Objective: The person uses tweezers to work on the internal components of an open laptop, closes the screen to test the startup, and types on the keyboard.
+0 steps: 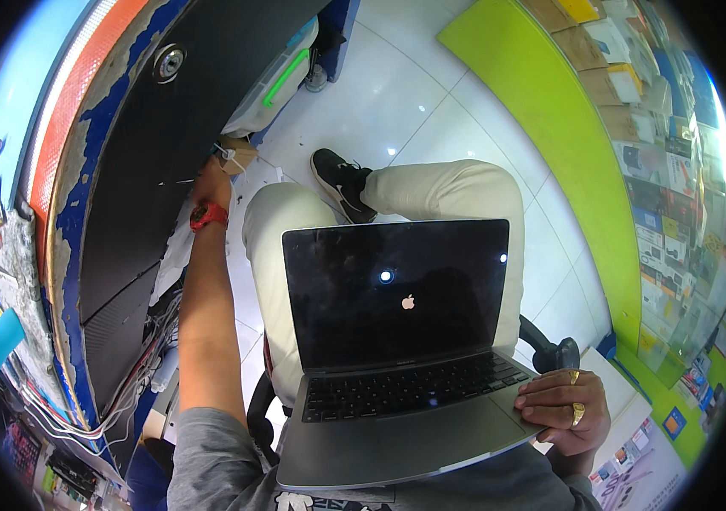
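Observation:
A grey laptop (405, 426) lies open across my lap, its black screen (397, 294) lit only by a small pale logo in the middle. At the laptop's front right corner, my right hand (569, 410) grips the edge, fingers on top and thumb below; it wears gold rings. My left arm stretches forward under the desk, a red watch on its wrist. At its end my left hand (212, 183) is beside a small brown cardboard box (242, 156) and a white cable (228, 157). Its fingers are mostly hidden in the shade there.
A dark desk front with a lock (170, 62) and chipped blue edging runs along the left. Tangled cables (146, 358) hang beneath it. Ahead is a clear bin with a green handle (286, 78). On the right, a green-edged glass case (550, 94) holds packages. Chair armrests flank me.

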`<state>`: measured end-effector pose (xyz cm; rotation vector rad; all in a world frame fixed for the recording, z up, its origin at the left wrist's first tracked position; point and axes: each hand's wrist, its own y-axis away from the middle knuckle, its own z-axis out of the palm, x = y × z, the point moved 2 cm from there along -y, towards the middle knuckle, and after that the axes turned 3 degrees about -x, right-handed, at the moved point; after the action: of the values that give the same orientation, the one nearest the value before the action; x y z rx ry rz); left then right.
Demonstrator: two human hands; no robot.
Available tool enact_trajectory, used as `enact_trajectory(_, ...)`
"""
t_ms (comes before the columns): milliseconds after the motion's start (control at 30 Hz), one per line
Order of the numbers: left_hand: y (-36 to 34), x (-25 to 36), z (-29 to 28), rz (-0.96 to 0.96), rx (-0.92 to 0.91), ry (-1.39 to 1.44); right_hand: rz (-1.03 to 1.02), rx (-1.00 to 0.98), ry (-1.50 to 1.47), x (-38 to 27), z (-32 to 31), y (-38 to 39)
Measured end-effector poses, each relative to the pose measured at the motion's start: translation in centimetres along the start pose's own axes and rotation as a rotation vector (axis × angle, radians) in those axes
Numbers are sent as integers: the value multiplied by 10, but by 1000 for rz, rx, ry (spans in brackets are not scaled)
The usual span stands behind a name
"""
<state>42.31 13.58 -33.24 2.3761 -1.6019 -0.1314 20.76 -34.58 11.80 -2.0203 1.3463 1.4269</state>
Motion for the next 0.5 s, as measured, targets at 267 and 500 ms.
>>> enact_trajectory(267,7,-10,-10,136,-49,-79,-1,3,6,-1,0,-1)
enact_trajectory(500,9,-21,-2,248,80,-83,-20,-8,9,1,0,0)
